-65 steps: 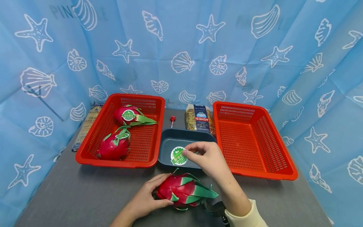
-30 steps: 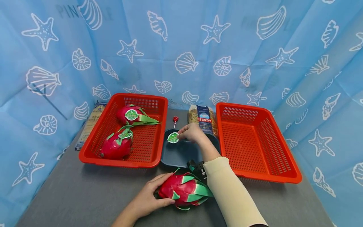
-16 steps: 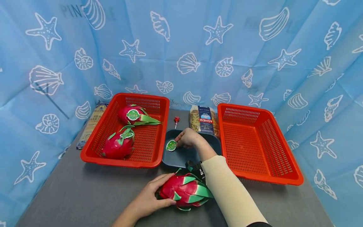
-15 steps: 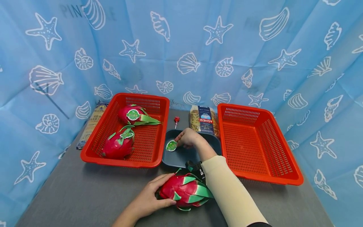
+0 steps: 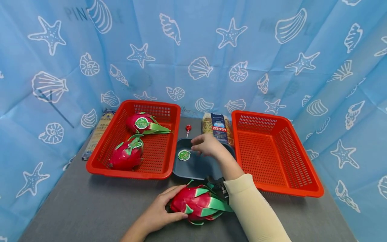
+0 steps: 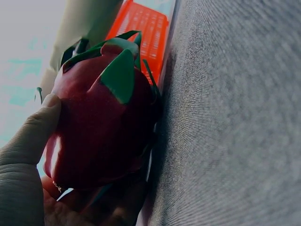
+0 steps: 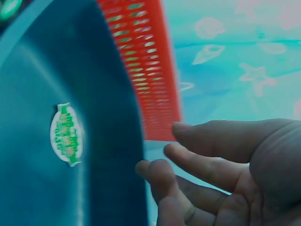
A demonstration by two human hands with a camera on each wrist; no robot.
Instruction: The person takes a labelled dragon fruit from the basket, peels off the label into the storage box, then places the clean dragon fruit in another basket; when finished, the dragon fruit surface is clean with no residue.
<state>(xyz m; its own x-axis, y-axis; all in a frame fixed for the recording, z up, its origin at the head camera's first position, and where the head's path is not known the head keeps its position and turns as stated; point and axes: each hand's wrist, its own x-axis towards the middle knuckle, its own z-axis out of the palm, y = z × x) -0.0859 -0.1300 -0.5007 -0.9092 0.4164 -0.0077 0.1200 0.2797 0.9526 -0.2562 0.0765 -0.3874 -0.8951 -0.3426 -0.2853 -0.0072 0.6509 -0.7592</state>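
Note:
A red dragon fruit with green leaf tips (image 5: 196, 203) lies on the grey table, and my left hand (image 5: 158, 210) grips its rounded end. In the left wrist view the thumb lies along one side of the fruit (image 6: 99, 122), with fingers below it. A round green and white sticker (image 5: 184, 155) rests flat inside the left part of the dark blue tray (image 5: 196, 169). My right hand (image 5: 208, 145) hovers over the tray, holding nothing. The right wrist view shows its fingers loosely bent near the tray rim, apart from the sticker (image 7: 67, 135).
On the left, a red basket (image 5: 130, 174) contains two stickered dragon fruits (image 5: 126, 156); another red basket (image 5: 290, 190) stands on the right. Between them, behind the tray, are a lollipop (image 5: 188, 128) and a pasta bag (image 5: 218, 126). A long packet (image 5: 98, 136) lies beside the left basket.
My right hand has let go of the sticker, which now lies in the tray, and has lifted slightly back to the right. My left hand keeps its grip on the dragon fruit.

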